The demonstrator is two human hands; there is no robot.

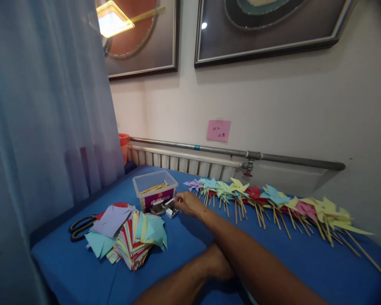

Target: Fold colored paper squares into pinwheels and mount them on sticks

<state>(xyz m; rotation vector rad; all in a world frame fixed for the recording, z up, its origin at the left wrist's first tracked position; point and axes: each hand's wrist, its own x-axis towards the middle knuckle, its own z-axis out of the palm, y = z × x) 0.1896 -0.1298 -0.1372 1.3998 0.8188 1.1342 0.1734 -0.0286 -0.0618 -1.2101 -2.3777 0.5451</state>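
Observation:
My right hand [188, 203] reaches across to small open boxes [169, 207] that hold little metal-looking pieces. Its fingertips are drawn together at the box edge, and whatever they pinch is too small to make out. Lower down, my left hand [218, 262] lies under my right forearm, which hides its fingers. A sliver of pale blue [251, 297] shows beyond the forearm at the bottom edge. Behind the small boxes stands a clear plastic tub [139, 186] with thin wooden sticks [154, 187] in it. Left of them lies a fanned pile of coloured paper squares [131, 241], some with cuts.
Black-handled scissors [79, 228] lie partly under the papers. A long row of paper pinwheels [273, 195] on sticks runs along the right of the blue-covered table [165, 271]. A pipe [216, 149] and radiator line the wall; a curtain [51, 106] hangs left, near an orange basket [123, 148].

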